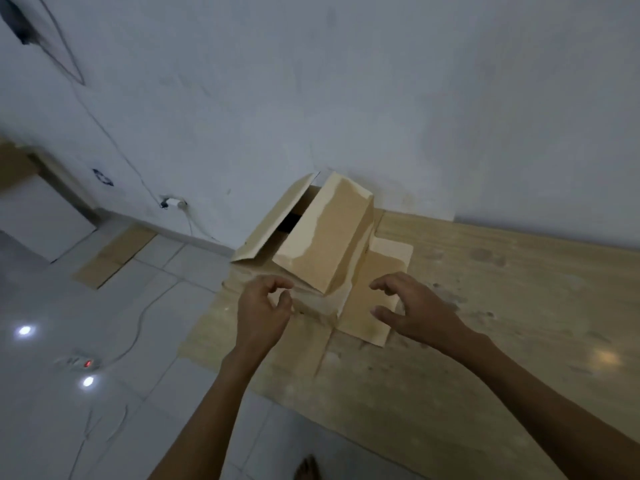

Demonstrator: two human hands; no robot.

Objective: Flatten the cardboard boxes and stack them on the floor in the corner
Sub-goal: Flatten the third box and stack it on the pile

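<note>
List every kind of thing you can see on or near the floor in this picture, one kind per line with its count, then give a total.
Cardboard box still standing, flaps open: 1
Flat cardboard sheets: 2
Wooden board on the floor: 1
Hands: 2
Power strip with red light: 1
Wall plug: 1
Total: 8

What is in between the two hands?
In the head view, a flat cardboard flap of the half-open box lies between the left hand and the right hand. Neither hand holds anything.
</note>
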